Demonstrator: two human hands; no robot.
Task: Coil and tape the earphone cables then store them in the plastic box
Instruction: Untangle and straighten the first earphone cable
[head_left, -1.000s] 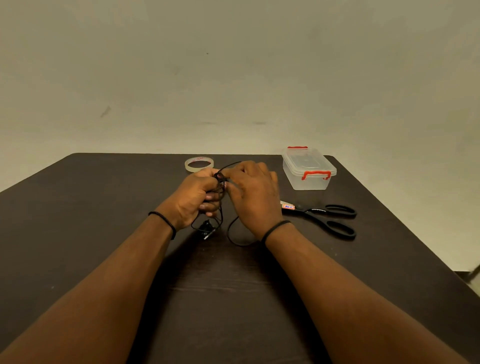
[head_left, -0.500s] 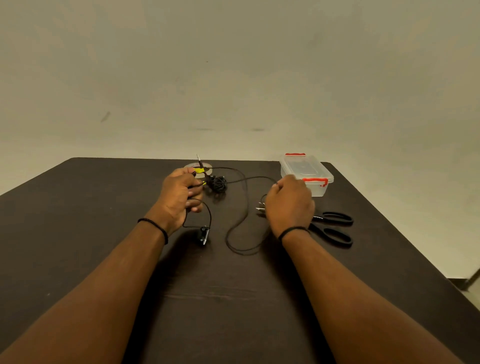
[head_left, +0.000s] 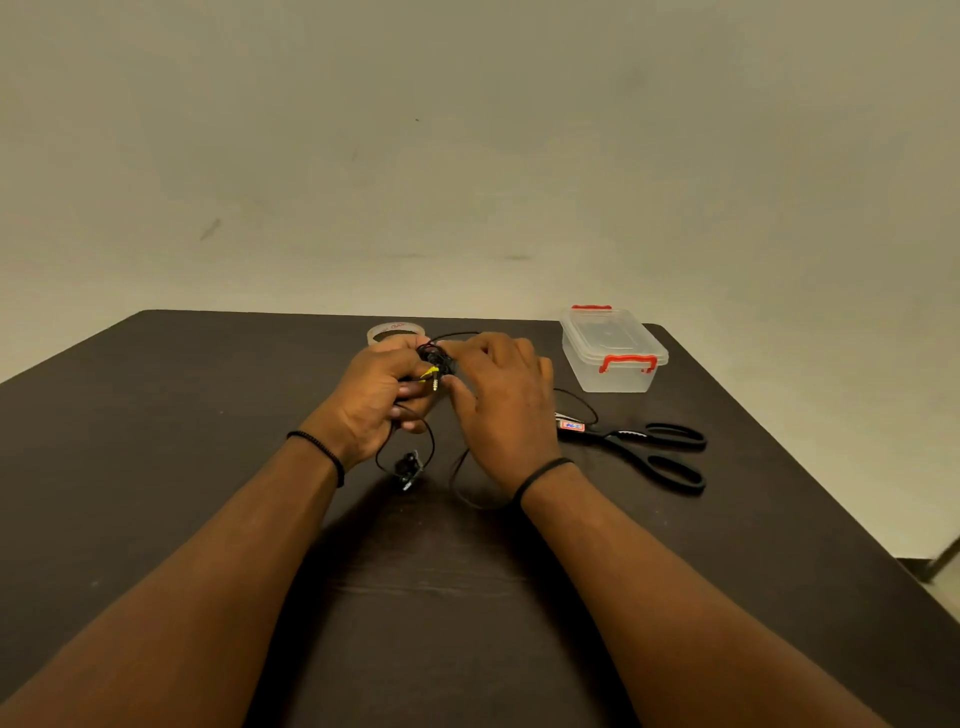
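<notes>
Both hands are mid-table, raised a little off the table (head_left: 156, 467) and close together around a small black cable bundle (head_left: 439, 361).

Left hand (head_left: 376, 397): fingers curled, gripping the cable. The jack plug (head_left: 435, 383) with its yellow collar pokes out on its right side, just below the bundle.

Right hand (head_left: 501, 395): back of hand faces the camera. Thumb and forefinger tips meet at the bundle and seem to pinch the cable there. The other fingers are loosely bent and spread to the right, holding nothing I can see.

The cable is only partly wound. One loop hangs from the left hand down to a small black piece, earbud or inline part, can't tell which (head_left: 408, 467), resting on the table near the left wrist. Another slack loop (head_left: 462, 488) lies on the table under the right wrist. A strand also arcs out to the right behind the right hand, toward the scissors.

Tape roll (head_left: 396, 332): flat on the table, just beyond the left hand at the far edge, partly hidden by the knuckles.

Box (head_left: 613, 358): clear plastic, lid on, red latches, far right of the table, well apart from the hands.

Scissors (head_left: 644, 447): black handles, lying right of the right hand, nearer than the box, blades pointing left toward the hand. There's a small label on the blade end.
</notes>
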